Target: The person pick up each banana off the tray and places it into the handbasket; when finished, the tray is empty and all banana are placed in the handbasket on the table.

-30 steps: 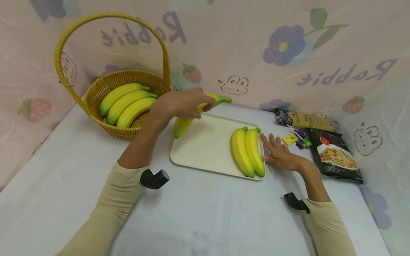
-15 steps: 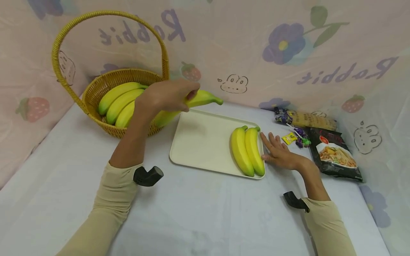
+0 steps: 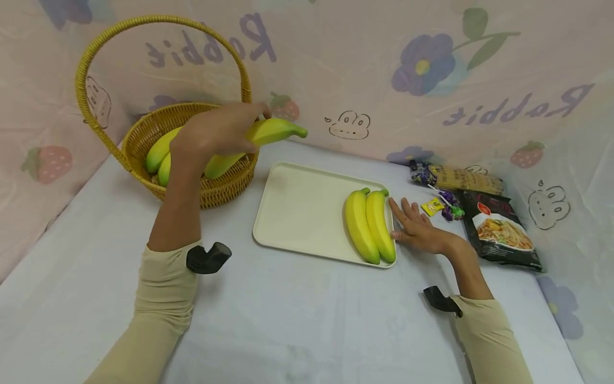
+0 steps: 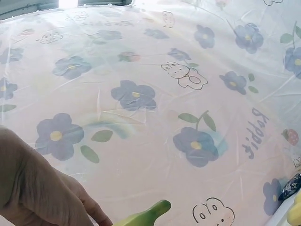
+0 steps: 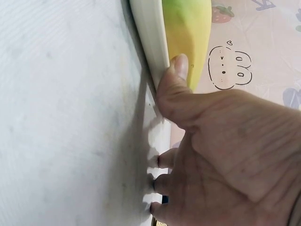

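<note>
My left hand [image 3: 216, 130] grips a yellow banana [image 3: 275, 130] with a green stem, over the right side of a wicker basket [image 3: 230, 191]. In the left wrist view only the stem end of that banana [image 4: 146, 216] shows beside the fingers. Other bananas [image 3: 159, 152] lie inside the basket, partly hidden by the left hand and forearm. Two bananas [image 3: 361, 226] lie side by side at the right end of a cream tray [image 3: 302, 213]. At the tray's right edge rests my right hand [image 3: 419, 230], fingers spread on the table, thumb against the rim [image 5: 153, 42].
The basket's tall arched handle [image 3: 163, 20] rises above it. To the right lie a black noodle packet [image 3: 501, 229], a long tan packet [image 3: 460, 178], a small yellow sachet [image 3: 433, 206] and wrapped lollipops [image 3: 451, 205]. A printed cloth [image 3: 336, 64] hangs behind the table.
My left hand has carried the banana leftward, from above the tray's left end to over the basket. The right hand, tray and two bananas on it have stayed in place.
</note>
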The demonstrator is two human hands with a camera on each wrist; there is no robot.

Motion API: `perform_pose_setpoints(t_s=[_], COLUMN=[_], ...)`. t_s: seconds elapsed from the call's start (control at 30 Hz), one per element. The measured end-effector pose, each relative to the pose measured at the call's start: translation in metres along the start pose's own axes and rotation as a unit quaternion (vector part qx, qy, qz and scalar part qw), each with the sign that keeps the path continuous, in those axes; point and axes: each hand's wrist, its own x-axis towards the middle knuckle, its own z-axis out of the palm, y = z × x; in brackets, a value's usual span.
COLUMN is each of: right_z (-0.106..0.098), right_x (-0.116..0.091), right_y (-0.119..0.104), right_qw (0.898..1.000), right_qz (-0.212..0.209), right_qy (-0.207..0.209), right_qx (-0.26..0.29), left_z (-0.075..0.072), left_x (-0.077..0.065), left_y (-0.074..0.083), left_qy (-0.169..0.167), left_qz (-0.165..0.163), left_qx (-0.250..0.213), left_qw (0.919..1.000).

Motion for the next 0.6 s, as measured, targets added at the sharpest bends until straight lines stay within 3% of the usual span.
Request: perform_pose_setpoints(t_s=[0.3, 0.6], right_z=[-0.001, -0.001], right_x=[0.001, -0.001], right_y=[0.002, 0.001], right_qw=[1.000, 1.000], right_qz=[-0.005, -0.005], right_qy=[0.001, 0.000], right_qx=[0.001, 0.003], left_z=[-0.007, -0.014], left_x=[-0.010, -0.022], left_y=[-0.022, -0.057], left_qy=[0.033, 0.077], left_qz=[-0.016, -0.036], left_qx=[-0.013, -0.009], left_qw=[0.9992, 0.9964])
